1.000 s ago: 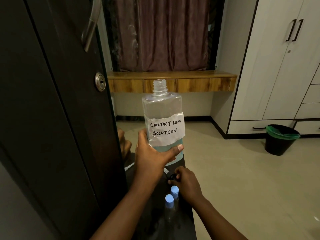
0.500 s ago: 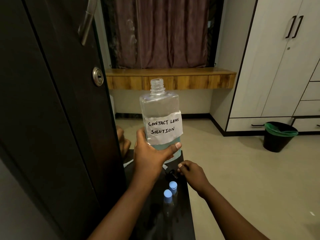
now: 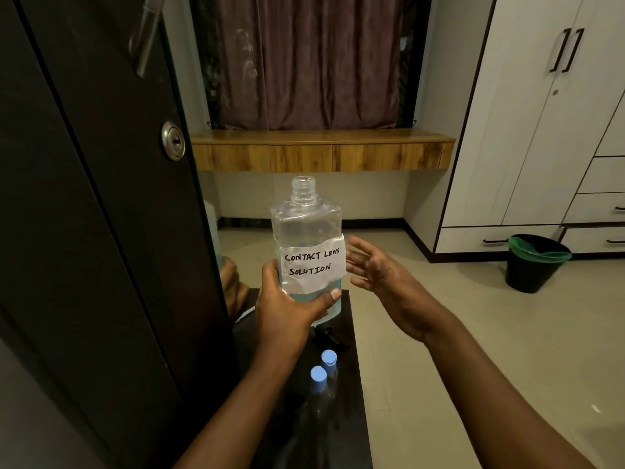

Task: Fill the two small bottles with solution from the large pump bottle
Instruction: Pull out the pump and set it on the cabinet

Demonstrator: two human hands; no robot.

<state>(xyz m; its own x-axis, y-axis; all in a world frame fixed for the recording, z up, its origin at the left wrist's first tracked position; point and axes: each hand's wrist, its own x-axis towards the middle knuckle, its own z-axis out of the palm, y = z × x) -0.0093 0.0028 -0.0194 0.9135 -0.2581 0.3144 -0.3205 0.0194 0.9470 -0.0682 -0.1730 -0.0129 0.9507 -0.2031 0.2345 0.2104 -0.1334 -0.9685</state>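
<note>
1. The left hand (image 3: 284, 308) gripped the large bottle (image 3: 306, 238) around its lower half, thumb across the front and fingers curled behind, holding it upright above the far end of the dark bench (image 3: 351, 394).
2. The bottle's threaded neck stood uncapped, with no pump fitted. A white label (image 3: 313, 264) wrapped around its middle read "CONTACT LENS SOLUTION" in handwritten capitals. Pale blue liquid filled only the bottom part, below the label.
3. The right hand (image 3: 378, 272) hung in the air just beside the bottle's right side, released and grasping nothing, fingers spread and pointing toward the label without touching it.
4. 2 small bottles stood on the bench below the hands, each closed by a light blue cap: the nearer small bottle (image 3: 318, 379) and the farther small bottle (image 3: 329, 360), touching or nearly touching each other. Their clear bodies were hard to make out against the glossy black top.
5. A black object (image 3: 326, 335) lay on the bench just beyond the small bottles, under the raised large bottle; I could not tell what it was.
6. A dark door (image 3: 101, 198) with a round lock (image 3: 173, 140) stood open on the left, right against the bench.
7. A black bin (image 3: 534, 265) with a green liner sat on the floor by the white wardrobe (image 3: 527, 130), well apart from the bench.
</note>
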